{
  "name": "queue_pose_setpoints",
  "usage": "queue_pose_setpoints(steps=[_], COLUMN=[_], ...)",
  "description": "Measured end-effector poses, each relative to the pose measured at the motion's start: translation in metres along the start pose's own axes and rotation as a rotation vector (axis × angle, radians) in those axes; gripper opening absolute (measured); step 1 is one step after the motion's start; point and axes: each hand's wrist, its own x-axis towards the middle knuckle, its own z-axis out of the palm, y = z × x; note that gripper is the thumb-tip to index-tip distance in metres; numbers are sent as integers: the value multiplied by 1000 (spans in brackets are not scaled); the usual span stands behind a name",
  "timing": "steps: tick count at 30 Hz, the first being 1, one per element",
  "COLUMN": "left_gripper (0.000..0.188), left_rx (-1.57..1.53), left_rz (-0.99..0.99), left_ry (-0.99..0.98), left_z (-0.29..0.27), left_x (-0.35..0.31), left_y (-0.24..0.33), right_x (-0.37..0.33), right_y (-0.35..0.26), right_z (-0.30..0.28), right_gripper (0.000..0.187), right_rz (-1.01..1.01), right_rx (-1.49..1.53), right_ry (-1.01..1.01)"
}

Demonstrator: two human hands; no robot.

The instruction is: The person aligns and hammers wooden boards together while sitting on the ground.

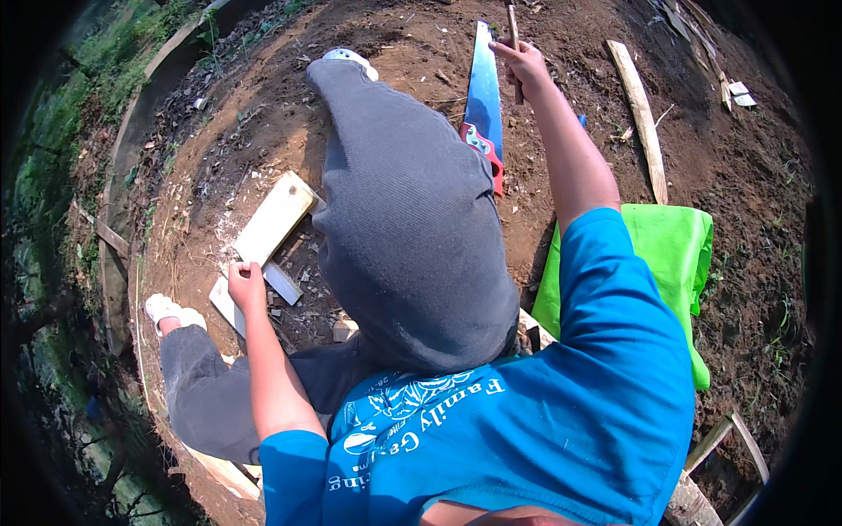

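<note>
My right hand (pixel 526 67) is raised at the top, its fingers wrapped round a slim brown wooden handle (pixel 514 26) with the index finger pointing out. The upper end of that handle runs out of the picture, so its tool cannot be told. At the left, my left hand (pixel 246 282) is closed in a pinch at the near end of a pale wooden board (pixel 276 219). What sits in the pinch, if anything, is too small to make out. Under and beside this board lie a shorter pale wood piece (pixel 282 283) and another pale board (pixel 225 303).
A handsaw (pixel 484 88) with a red grip lies on the soil beyond my bent knee. To the right are a long wooden slat (pixel 640 114) and a bright green sheet (pixel 675 245). A bank with plants (pixel 61 175) borders the left. Wood scraps lie lower right.
</note>
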Motion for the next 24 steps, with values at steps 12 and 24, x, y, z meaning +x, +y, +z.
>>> queue_pose_setpoints(steps=[12, 24], left_gripper=[25, 26], left_rx=[-1121, -1624], left_rz=[349, 194], left_ry=[-251, -181], left_z=[-141, -147], left_x=[24, 0], left_y=[153, 100], right_x=[-127, -341], right_y=[-325, -243], right_z=[138, 403], right_gripper=[40, 37], right_rz=[-657, -714], right_rx=[-199, -614], right_ry=[-655, -1144])
